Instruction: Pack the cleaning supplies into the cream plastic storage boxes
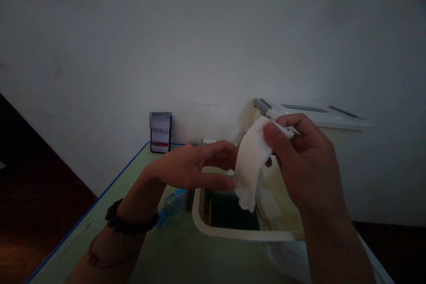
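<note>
My right hand (308, 159) pinches the top of a limp white cloth-like piece (251, 159), thumb in front and fingers behind. Its lower end hangs down with a wavy edge; I cannot make out whether it is cloth or tissue. My left hand (196, 164) is beside it, thumb and fingers apart in a C shape. The left fingertips reach the cloth's left edge and are partly hidden behind it. Below both hands is a cream plastic box (239, 232) with its top open. Inside lie a dark green item (229, 213) and some folded white pieces (269, 204).
A white lid with grey parts (316, 115) stands raised against the wall behind the box. On the pale green table (186, 257) a clear bottle with a blue cap (173, 204) lies left of the box. A phone (160, 133) leans on the wall at the back left.
</note>
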Available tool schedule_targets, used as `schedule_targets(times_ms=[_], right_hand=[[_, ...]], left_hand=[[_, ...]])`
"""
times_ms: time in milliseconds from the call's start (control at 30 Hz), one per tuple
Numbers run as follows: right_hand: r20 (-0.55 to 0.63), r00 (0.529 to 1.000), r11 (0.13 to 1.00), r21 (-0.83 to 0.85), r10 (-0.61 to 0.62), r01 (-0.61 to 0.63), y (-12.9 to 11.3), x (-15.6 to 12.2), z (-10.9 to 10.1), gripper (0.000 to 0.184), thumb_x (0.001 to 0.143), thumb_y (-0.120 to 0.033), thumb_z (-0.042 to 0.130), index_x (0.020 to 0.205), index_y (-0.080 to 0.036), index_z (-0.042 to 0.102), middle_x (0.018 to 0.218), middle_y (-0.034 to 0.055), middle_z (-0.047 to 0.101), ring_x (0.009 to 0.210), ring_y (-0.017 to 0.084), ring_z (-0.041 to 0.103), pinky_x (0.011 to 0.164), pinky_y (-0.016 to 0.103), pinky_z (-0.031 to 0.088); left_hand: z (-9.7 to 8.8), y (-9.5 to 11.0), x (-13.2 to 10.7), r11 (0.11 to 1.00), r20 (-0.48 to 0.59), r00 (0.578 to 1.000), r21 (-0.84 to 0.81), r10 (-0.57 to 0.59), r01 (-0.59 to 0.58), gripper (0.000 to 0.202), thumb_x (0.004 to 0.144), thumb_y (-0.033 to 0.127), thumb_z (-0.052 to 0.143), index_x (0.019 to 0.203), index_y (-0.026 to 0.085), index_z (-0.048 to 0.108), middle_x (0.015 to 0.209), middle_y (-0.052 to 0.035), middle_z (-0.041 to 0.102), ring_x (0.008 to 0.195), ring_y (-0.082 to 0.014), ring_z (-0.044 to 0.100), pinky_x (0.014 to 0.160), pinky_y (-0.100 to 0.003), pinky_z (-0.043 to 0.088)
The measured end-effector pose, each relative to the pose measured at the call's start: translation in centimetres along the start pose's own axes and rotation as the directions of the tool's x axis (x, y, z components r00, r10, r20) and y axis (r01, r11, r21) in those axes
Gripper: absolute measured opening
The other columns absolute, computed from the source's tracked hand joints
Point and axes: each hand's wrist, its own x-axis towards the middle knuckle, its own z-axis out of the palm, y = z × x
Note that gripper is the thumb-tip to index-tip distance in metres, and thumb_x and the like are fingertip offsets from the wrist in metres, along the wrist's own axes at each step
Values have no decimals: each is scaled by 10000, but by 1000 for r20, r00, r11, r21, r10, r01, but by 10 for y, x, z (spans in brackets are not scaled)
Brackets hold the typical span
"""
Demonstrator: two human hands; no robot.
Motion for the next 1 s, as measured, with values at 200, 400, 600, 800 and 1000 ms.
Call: schedule_targets(times_ms=[200, 400, 600, 800, 1000], right_hand=[[26, 999, 1000, -19, -24, 24, 0, 0, 1, 183, 764, -293, 692, 722, -233, 524, 517, -69, 526, 408, 63, 462, 326, 159, 348], [-72, 991, 993, -52, -114, 111, 5, 6, -5, 194, 746, -260, 700, 677, -214, 524, 515, -75, 494, 437, 52, 419, 354, 140, 345], [-89, 986, 984, -114, -144, 134, 8, 6, -4, 205, 755, -296, 699, 697, -220, 517, 584, -63, 473, 466, 60, 413, 376, 174, 344], [-78, 988, 983, -136, -132, 120, 6, 3, -2, 208, 764, -294, 687, 698, -237, 498, 585, -52, 473, 469, 83, 439, 367, 206, 348], [-81, 987, 982, -141, -141, 129, 6, 4, -5, 214, 768, -280, 679, 676, -235, 491, 560, -55, 430, 461, 84, 414, 360, 207, 326]], left_hand=[[13, -1, 12, 984, -155, 977, -123, -149, 131, 506, 681, 201, 756, 1090, 147, 464, 943, -58, 646, 826, -183, 648, 704, -318, 546], [9, 0, 10, 973, -151, 969, -151, -195, 173, 453, 685, 241, 760, 1060, 153, 523, 834, 1, 650, 712, -140, 625, 621, -249, 507], [13, 5, 8, 987, -160, 975, 4, -156, 159, 581, 664, 311, 782, 1162, 184, 510, 932, -11, 637, 791, -169, 611, 651, -259, 499], [22, 12, 6, 947, -267, 963, 296, -41, 123, 745, 665, 334, 763, 1295, 169, 399, 1101, -58, 590, 954, -223, 569, 797, -313, 473], [18, 12, 5, 955, -219, 973, 268, -70, 129, 664, 716, 308, 723, 1278, 145, 410, 984, -33, 602, 816, -164, 584, 681, -245, 479]])
